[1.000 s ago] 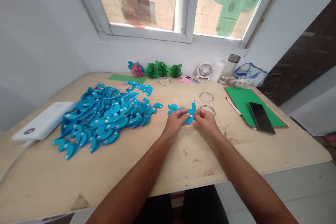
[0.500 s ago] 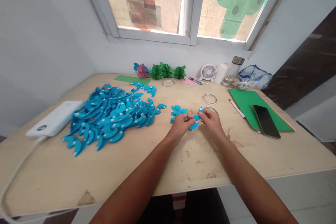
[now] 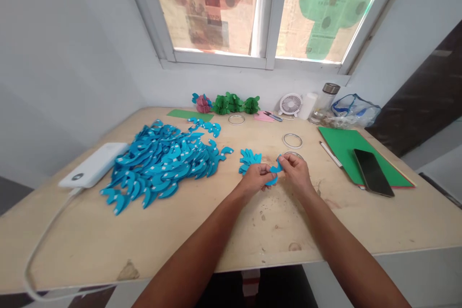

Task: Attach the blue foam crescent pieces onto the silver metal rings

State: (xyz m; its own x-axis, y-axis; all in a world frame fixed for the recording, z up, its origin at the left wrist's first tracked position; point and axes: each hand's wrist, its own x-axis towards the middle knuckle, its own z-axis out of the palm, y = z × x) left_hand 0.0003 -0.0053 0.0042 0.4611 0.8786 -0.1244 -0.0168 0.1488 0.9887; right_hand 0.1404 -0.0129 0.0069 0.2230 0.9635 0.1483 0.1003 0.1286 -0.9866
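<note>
Between my two hands is a blue paper piece (image 3: 276,169), curved at its edge. My left hand (image 3: 257,178) pinches its lower left part, and my right hand (image 3: 294,169) pinches its upper right end. Just beyond my left hand lies a small cluster of blue paper cutouts (image 3: 249,159). A large heap of blue crescent-shaped paper pieces (image 3: 166,159), many with small white squares on them, spreads over the table to the left. A roll of tape (image 3: 293,155) lies partly hidden behind my right hand.
On the right, a phone (image 3: 373,172) rests on green sheets (image 3: 355,147) beside a white pen (image 3: 330,154). A white power bank (image 3: 94,164) with a cable sits left. Along the wall stand green paper figures (image 3: 234,103), a small fan (image 3: 290,104) and a glass bottle (image 3: 325,102). Scissors (image 3: 273,116) lie near them.
The view has shifted slightly, so the scene sits a little lower and further right. My hands still grip the blue paper, which has turned a little between them.
</note>
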